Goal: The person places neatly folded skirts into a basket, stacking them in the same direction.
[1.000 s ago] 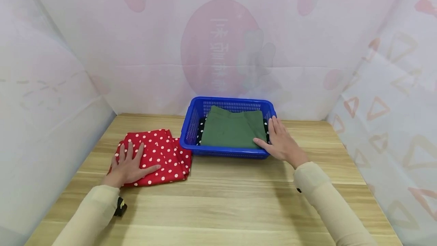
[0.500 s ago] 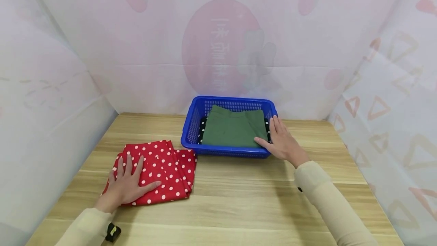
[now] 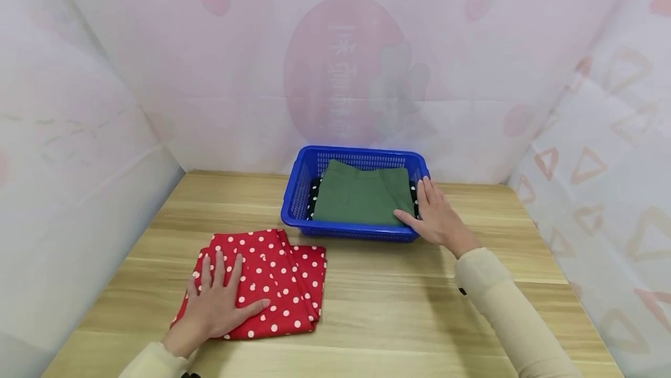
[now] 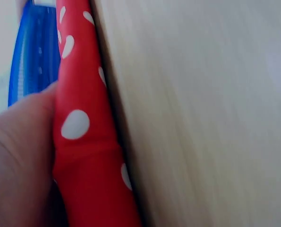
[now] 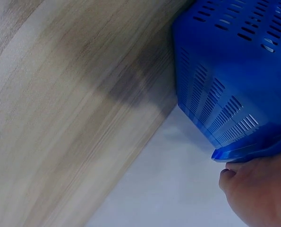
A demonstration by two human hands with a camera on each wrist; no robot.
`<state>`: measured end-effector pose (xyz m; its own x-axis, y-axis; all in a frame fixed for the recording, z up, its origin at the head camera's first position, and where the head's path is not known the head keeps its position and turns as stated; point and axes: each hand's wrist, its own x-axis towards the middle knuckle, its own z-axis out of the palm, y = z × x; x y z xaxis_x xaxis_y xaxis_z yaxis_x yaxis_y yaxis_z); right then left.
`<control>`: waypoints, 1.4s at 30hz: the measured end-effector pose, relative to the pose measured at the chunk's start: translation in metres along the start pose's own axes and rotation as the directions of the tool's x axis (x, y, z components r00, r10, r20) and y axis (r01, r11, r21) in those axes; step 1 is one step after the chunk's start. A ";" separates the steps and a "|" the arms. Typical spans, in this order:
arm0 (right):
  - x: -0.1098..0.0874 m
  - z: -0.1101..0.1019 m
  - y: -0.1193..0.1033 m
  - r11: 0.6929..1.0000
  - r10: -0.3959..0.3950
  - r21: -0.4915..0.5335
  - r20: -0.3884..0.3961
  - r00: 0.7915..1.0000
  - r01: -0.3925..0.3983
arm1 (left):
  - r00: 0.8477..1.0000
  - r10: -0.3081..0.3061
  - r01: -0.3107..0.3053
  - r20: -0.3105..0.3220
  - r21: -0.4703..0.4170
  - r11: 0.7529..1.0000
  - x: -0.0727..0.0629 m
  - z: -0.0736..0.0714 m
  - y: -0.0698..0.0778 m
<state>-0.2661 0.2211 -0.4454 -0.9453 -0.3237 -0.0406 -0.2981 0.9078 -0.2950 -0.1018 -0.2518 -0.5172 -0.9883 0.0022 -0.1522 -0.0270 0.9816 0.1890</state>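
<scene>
A folded red cloth with white dots (image 3: 285,285) lies on the table at the left front. My left hand (image 3: 215,308) rests flat on its left part, fingers spread and thumb out. Seen edge-on in the left wrist view, the red cloth (image 4: 90,189) forms a thick fold beside my hand (image 4: 20,146). At the back stands a blue perforated basket (image 3: 346,229), holding a folded green cloth (image 3: 364,197) over a black white-dotted one (image 3: 313,191). My right hand (image 3: 437,221) rests on the basket's right front corner, fingers straight along the rim and thumb reaching over the front edge.
The wood-grain table (image 3: 377,308) is enclosed by a pale printed back wall (image 3: 236,75) and side walls. Its back edge runs just behind the basket. Black bands show at both sleeve cuffs.
The red cloth has slid nearer to me and to the right under my left hand, away from the basket's front left corner. My right hand stays on the basket.
</scene>
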 end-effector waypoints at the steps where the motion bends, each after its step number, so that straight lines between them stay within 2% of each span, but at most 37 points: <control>1: 0.000 0.000 0.000 1.000 0.000 0.002 0.004 1.000 0.000 | 1.000 -0.004 0.004 0.008 0.014 1.000 -0.002 0.000 0.007; 8: -0.001 0.001 0.001 1.000 0.008 0.024 0.012 1.000 -0.008 | 0.999 0.006 -0.008 0.050 0.036 0.999 -0.010 0.005 0.053; 19: -0.001 -0.001 0.004 1.000 0.018 0.013 -0.005 1.000 -0.018 | 0.994 0.049 -0.053 0.093 0.042 0.998 -0.009 0.016 0.132; 22: -0.001 -0.001 0.003 1.000 0.023 0.012 -0.012 1.000 -0.023 | 0.994 0.056 -0.059 0.091 0.041 0.997 -0.008 0.018 0.150; 25: 0.000 -0.001 0.002 0.999 0.026 0.030 -0.019 0.999 -0.026 | 0.995 0.062 -0.065 0.080 0.038 0.997 -0.008 0.020 0.162; 28: 0.000 -0.001 0.001 0.996 0.034 0.078 -0.031 0.999 -0.031 | 0.995 0.063 -0.065 0.075 0.031 0.997 -0.007 0.019 0.165; 31: -0.006 -0.005 0.000 0.991 0.040 0.132 -0.082 0.996 -0.029 | 0.995 0.068 -0.066 0.079 -0.020 0.998 -0.005 0.010 0.158; 34: -0.018 -0.013 -0.005 0.984 0.025 0.179 -0.175 0.984 0.007 | 0.995 0.075 -0.069 0.066 -0.089 0.994 -0.004 -0.005 0.144; 38: -0.045 -0.029 -0.016 0.981 0.029 0.189 -0.301 0.953 0.030 | 0.998 0.068 -0.066 0.006 -0.134 0.989 0.001 -0.026 0.121; 40: -0.061 -0.038 -0.023 0.980 0.039 0.196 -0.330 0.943 0.028 | 0.998 0.055 -0.056 -0.011 -0.160 0.986 0.003 -0.035 0.109; 42: -0.078 -0.045 -0.028 0.975 0.055 0.222 -0.326 0.944 0.020 | 0.999 0.034 -0.033 0.001 -0.197 0.980 0.006 -0.042 0.098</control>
<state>-0.1902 0.2331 -0.3914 -0.9517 -0.1690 0.2564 -0.2802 0.8193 -0.5002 -0.1168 -0.1640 -0.4591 -0.9886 0.0359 -0.1464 -0.0229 0.9241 0.3814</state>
